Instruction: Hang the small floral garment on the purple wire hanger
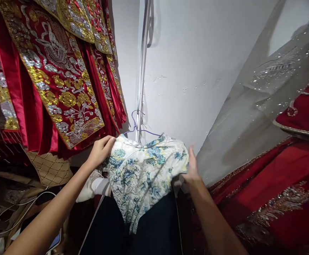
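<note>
A white floral top point(143, 166) with blue, green and yellow flowers hangs on a thin purple wire hanger point(150, 132). Its lower part drapes in folds over my dark trousers. My left hand point(102, 150) pinches the top at the left shoulder, thumb along the fabric. On the opposite side, my right hand point(192, 169) grips the short sleeve edge, with its thumb raised and the other fingers mostly hidden under the cloth. The hanger's hook point(136, 115) rises above the collar, in front of a narrow white metal pole point(141, 71).
Red garments with gold and silver embroidery point(61, 81) hang at the left. A sheer glittery grey fabric point(250, 102) and red beaded garments point(284, 184) crowd the right. A white wall point(186, 53) stands ahead. A white cable point(24, 203) and a phone point(55, 242) lie lower left.
</note>
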The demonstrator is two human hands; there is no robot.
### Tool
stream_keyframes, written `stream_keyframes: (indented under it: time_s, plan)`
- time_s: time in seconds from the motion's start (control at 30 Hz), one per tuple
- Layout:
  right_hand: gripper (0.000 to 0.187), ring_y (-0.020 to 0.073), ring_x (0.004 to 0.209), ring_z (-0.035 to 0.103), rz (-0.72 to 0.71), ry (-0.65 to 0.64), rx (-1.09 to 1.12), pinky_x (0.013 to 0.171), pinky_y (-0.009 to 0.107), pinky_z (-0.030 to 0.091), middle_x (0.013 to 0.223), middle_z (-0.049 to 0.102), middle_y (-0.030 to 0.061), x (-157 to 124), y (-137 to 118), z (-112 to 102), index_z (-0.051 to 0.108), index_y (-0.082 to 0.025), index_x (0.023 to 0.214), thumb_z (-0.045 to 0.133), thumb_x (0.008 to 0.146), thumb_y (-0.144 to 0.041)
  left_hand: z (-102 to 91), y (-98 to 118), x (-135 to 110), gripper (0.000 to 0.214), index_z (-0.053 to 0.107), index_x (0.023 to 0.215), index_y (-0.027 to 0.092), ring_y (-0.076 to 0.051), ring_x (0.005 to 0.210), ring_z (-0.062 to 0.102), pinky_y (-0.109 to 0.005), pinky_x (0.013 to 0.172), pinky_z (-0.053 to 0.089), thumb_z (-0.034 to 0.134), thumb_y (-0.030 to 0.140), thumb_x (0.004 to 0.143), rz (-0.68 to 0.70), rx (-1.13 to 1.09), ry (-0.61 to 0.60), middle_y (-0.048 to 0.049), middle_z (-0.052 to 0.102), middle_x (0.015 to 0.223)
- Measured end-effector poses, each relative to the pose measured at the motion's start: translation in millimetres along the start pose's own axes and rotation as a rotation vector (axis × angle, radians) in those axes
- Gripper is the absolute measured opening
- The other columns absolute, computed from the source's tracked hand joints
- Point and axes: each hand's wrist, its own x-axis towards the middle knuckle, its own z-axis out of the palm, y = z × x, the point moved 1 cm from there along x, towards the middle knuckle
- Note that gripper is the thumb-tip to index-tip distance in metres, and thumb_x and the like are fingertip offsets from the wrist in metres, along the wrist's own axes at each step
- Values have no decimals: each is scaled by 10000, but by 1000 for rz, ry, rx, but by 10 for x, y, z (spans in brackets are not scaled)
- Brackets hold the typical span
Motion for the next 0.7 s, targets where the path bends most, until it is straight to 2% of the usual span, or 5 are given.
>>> stream_keyframes:
  time_s: [0.17, 0.37, 0.5, 0.6, 0.7]
  plan:
    - [592, 268, 1160, 658, -91, -146, 79, 1022, 442, 510, 1259, 699, 35, -2, -377, 280, 519, -296, 1419, 534, 908, -593, -36, -36, 130, 369, 660, 849, 173, -161, 725, 545, -248, 653, 380, 445, 449, 967, 1, -68, 96, 7, 612, 763]
    - [670, 261, 1381, 461, -380, -287, -409, 1109, 539, 385, 1566, 413, 3, -389, -694, 938, 97, -393, 1583, 159, 974, -666, -90, 53, 255, 416, 660, 918, 169, -192, 805, 587, -261, 714, 421, 465, 536, 933, -13, -58, 39, -25, 676, 856]
    - [703, 291, 1389, 439, -453, -244, -571, 1107, 573, 351, 1489, 505, 57, -293, -770, 1017, 68, -348, 1594, 129, 969, -665, 10, 66, 265, 415, 660, 952, 174, -188, 783, 576, -259, 701, 416, 535, 564, 888, -43, -31, 1, -26, 686, 880]
    - [779, 281, 1358, 482, -397, -315, -550, 1103, 561, 366, 1439, 553, 72, -44, -741, 1091, 68, -290, 1599, 38, 937, -700, 63, 35, 310, 426, 642, 848, 176, -169, 718, 547, -255, 662, 406, 465, 555, 929, -52, -84, 36, -8, 649, 781]
    - [803, 274, 1335, 511, -321, -407, -527, 1084, 537, 406, 1438, 559, 68, -118, -629, 1211, 90, -272, 1600, 1, 928, -702, 66, -27, 285, 451, 609, 773, 178, -157, 675, 526, -258, 636, 401, 431, 553, 948, -52, -163, 55, 2, 605, 721]
